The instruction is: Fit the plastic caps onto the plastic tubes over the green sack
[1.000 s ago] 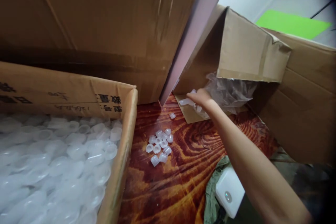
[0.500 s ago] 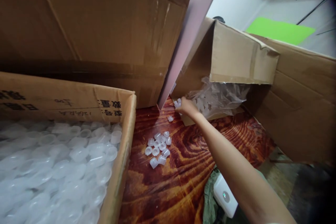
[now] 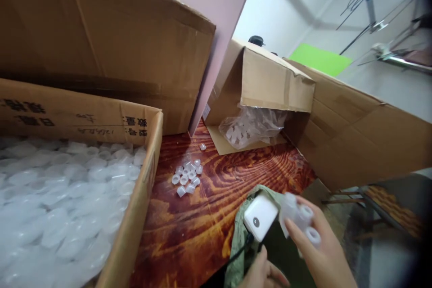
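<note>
A: What are the hands doing?
B: The right hand (image 3: 324,247), at lower right, has its fingers curled round several pale caps (image 3: 293,210). The left hand (image 3: 260,274) is bent at the bottom edge, partly cut off; I can't tell whether it grips anything.
A: Other caps about?
B: A small pile (image 3: 185,172) lies on the table (image 3: 189,229) near mid-frame, one stray cap (image 3: 203,146) above it. More pale pieces show in the bag (image 3: 259,121), right of centre, and in the box (image 3: 155,148) at left.
A: Which step is this?
B: Holding a handful, I'd judge. The next move seems to call for keeping the caps together in the fingers, and care near the white device (image 3: 266,213) just beside them.
</note>
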Available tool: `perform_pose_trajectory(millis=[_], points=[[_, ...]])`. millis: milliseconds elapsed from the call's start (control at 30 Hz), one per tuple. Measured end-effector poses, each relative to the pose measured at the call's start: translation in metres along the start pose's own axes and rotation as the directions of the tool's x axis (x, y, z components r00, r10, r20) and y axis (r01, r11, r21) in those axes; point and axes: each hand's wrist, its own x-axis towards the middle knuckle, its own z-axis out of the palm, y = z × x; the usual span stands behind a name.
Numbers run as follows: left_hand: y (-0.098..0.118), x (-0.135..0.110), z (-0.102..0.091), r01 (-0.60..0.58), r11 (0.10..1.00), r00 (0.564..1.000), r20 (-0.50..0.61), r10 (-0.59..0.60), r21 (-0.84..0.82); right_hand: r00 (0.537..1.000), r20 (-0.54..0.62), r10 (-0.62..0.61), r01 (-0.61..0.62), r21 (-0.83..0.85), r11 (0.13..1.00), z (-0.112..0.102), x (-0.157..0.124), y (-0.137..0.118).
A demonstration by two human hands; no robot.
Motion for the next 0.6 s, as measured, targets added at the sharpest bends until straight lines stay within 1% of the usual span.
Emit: perform_pose_trajectory(millis=[33, 67, 100, 133, 167, 200, 233, 300, 333, 400, 467, 500, 567, 600], points=[[0.001, 0.001, 0.001, 0.04, 0.999, 0.999, 0.011, -0.039, -0.026, 0.991, -0.081, 0.104, -0.103, 0.024, 0.994, -0.003, -0.025, 0.014], [0.002, -0.001, 0.002, 0.075, 0.993, 0.997, 0.025, -0.073, -0.087, 0.97, -0.123, 0.21, -0.207, 0.037, 0.978, 0.001, -0.051, 0.025], [0.002, -0.004, 0.004, 0.084, 0.982, 0.996, 0.048, -0.077, -0.166, 0.94, -0.156, 0.302, -0.301, 0.031, 0.953, 0.009, -0.075, 0.033], [0.001, -0.009, 0.006, 0.053, 0.968, 0.996, 0.078, -0.035, -0.245, 0.926, -0.182, 0.33, -0.335, 0.0, 0.942, 0.02, -0.097, 0.038], [0.001, -0.014, 0.007, 0.059, 0.955, 0.996, 0.076, -0.039, -0.289, 0.918, -0.222, 0.328, -0.347, -0.05, 0.936, 0.033, -0.115, 0.041], [0.0, -0.018, 0.009, 0.111, 0.947, 0.994, 0.053, -0.1, -0.302, 0.912, -0.28, 0.298, -0.339, -0.108, 0.935, 0.045, -0.129, 0.042], [-0.001, -0.022, 0.011, 0.14, 0.943, 0.99, 0.036, -0.136, -0.302, 0.921, -0.32, 0.223, -0.285, -0.162, 0.945, 0.055, -0.139, 0.043], [-0.003, -0.026, 0.013, 0.189, 0.943, 0.98, -0.008, -0.199, -0.275, 0.933, -0.357, 0.038, -0.138, -0.259, 0.956, 0.067, -0.149, 0.046], [-0.004, -0.027, 0.013, 0.182, 0.948, 0.981, -0.022, -0.194, -0.261, 0.933, -0.358, -0.046, -0.064, -0.291, 0.955, 0.069, -0.15, 0.048], [-0.006, -0.026, 0.011, 0.154, 0.961, 0.984, -0.05, -0.17, -0.231, 0.927, -0.347, -0.142, 0.018, -0.337, 0.941, 0.067, -0.149, 0.052], [-0.008, -0.025, 0.009, 0.124, 0.972, 0.986, -0.087, -0.143, -0.198, 0.929, -0.334, -0.158, 0.028, -0.363, 0.932, 0.064, -0.148, 0.056], [-0.009, -0.024, 0.007, 0.112, 0.977, 0.985, -0.109, -0.133, -0.181, 0.936, -0.324, -0.139, 0.017, -0.353, 0.936, 0.063, -0.149, 0.058], [-0.011, -0.023, 0.005, 0.085, 0.985, 0.983, -0.148, -0.107, -0.148, 0.949, -0.308, -0.062, -0.025, -0.273, 0.962, 0.063, -0.152, 0.061], [-0.013, -0.023, 0.004, 0.071, 0.989, 0.983, -0.161, -0.092, -0.131, 0.95, -0.312, -0.015, -0.051, -0.203, 0.978, 0.063, -0.154, 0.062]])
